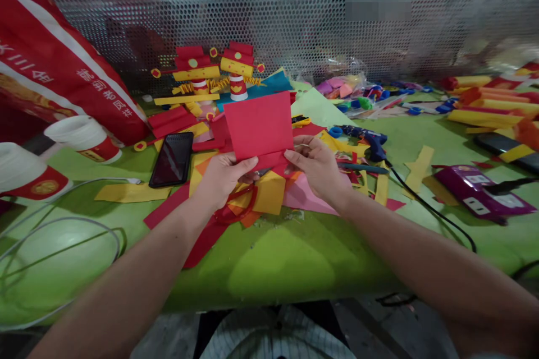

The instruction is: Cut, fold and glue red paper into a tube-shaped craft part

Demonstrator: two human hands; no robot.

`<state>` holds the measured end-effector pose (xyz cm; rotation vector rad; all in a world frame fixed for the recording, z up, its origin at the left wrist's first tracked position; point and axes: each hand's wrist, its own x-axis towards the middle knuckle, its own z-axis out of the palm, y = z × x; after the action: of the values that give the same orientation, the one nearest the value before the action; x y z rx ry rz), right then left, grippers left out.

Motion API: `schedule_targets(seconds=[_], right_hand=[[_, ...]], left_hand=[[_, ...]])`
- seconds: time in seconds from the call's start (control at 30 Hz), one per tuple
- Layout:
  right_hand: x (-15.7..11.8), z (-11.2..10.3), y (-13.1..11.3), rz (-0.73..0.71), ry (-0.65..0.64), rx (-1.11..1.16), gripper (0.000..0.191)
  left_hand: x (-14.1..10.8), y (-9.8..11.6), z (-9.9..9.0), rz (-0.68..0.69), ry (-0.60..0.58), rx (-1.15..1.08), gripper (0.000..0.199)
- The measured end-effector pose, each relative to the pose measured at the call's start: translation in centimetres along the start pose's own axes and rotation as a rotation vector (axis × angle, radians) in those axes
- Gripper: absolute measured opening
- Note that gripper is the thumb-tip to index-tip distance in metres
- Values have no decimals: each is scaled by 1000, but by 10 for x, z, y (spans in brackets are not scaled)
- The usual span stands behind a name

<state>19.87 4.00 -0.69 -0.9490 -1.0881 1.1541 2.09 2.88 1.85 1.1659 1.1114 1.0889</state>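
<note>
A sheet of red paper [260, 126] is held up in front of me, with a fold running along its lower edge. My left hand [224, 175] pinches the lower left corner, thumb on the near side. At the lower right, my right hand [314, 165] grips the same sheet between thumb and fingers. Beneath it lie yellow paper pieces [269, 193], a pink sheet [309, 193] and red scraps. Red-handled scissors [248, 205] seem to rest partly under my left hand. Behind the sheet stand two paper-cup figures [238, 76] with red and yellow paper hats.
A black phone [172, 160] lies left of the papers. Stacked paper cups [86, 137] and a large red bag [63, 61] fill the left side. To the right are a blue glue gun [370, 140] with its cord and a purple power strip [480, 193]. A perforated metal panel [273, 11] closes the back.
</note>
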Motion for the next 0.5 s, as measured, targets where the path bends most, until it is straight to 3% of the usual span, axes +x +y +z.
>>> schedule_targets(seconds=[0.13,0.5], right_hand=[[2,0,1,32,-58,-11,35],[1,-1,1,22,-13,-29,30]], left_hand=[[1,-2,-1,13,-12,3,13],[2,-4,0,33,1,27,18]])
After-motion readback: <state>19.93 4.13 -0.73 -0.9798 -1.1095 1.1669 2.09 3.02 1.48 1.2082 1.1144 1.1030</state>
